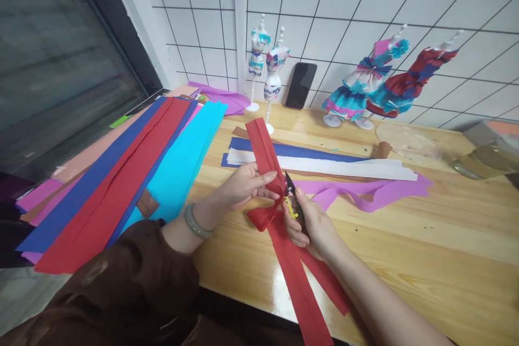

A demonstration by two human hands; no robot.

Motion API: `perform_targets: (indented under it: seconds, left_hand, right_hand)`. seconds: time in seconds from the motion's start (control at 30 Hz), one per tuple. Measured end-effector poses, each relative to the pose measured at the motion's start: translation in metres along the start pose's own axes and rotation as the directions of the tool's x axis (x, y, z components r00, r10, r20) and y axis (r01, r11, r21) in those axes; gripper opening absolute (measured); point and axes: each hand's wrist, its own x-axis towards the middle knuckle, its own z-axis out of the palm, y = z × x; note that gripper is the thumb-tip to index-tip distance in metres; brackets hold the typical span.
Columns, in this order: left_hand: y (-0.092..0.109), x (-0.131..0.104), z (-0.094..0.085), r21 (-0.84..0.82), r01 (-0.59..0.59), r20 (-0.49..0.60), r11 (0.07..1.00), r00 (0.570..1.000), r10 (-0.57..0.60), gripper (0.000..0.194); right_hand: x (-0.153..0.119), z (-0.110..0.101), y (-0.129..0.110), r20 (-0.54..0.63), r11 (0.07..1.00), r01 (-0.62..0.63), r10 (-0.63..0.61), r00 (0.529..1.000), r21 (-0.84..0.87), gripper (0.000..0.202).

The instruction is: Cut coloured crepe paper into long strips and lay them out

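A long red crepe paper strip (265, 148) is pinched between the thumb and fingers of my left hand (249, 186), above the table. My right hand (312, 224) grips small thread snips (292, 200) with dark blades and a yellow part. The blades point up and lie against the edge of the red strip, beside my left fingertips. Below the left hand the strip folds into a loop, and two red tails run down toward the table's front edge. Whether the blades are cutting into the paper cannot be made out.
Folded crepe paper in several colours (121, 173) is piled at left. White (324, 165) and purple strips (377, 194) lie beyond my hands. Two small dress forms (273, 73), a phone (300, 85) and two dressed forms (360, 86) stand along the tiled wall. A glass jar (486, 159) is at right.
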Motion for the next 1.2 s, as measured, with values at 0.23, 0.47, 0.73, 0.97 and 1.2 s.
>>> perform_targets:
  seconds: [0.23,0.47,0.73,0.97,1.2]
  left_hand:
    - [-0.0002,-0.0003,0.0005,0.03,0.002,-0.019,1.0,1.0,-0.001,0.028]
    - [0.0002,-0.001,0.0017,0.016,-0.013,-0.026,1.0,1.0,0.013,0.025]
    - [-0.003,-0.0007,-0.0005,0.123,0.0,-0.007,0.992,1.0,0.001,0.029]
    - [-0.0056,-0.0014,-0.0025,0.138,0.011,0.007,0.99,1.0,-0.013,0.032]
    - [-0.0048,-0.0019,-0.0009,0.157,0.013,0.006,0.987,1.0,-0.014,0.034]
  right_hand:
    - [0.0004,0.0009,0.0001,-0.045,0.999,0.012,-0.013,0.999,-0.042,0.044]
    - [0.0007,-0.0011,0.002,-0.073,0.999,-0.004,0.0,0.997,-0.045,0.045]
    - [-0.0009,0.0038,-0.0035,-0.072,0.998,-0.011,0.006,0.997,-0.069,0.047]
    - [-0.0011,0.0026,-0.0027,-0.058,0.998,0.002,-0.006,0.998,-0.068,0.047]
    - [-0.0004,0.0006,-0.0005,-0.085,0.998,0.006,-0.011,0.996,-0.061,0.046]
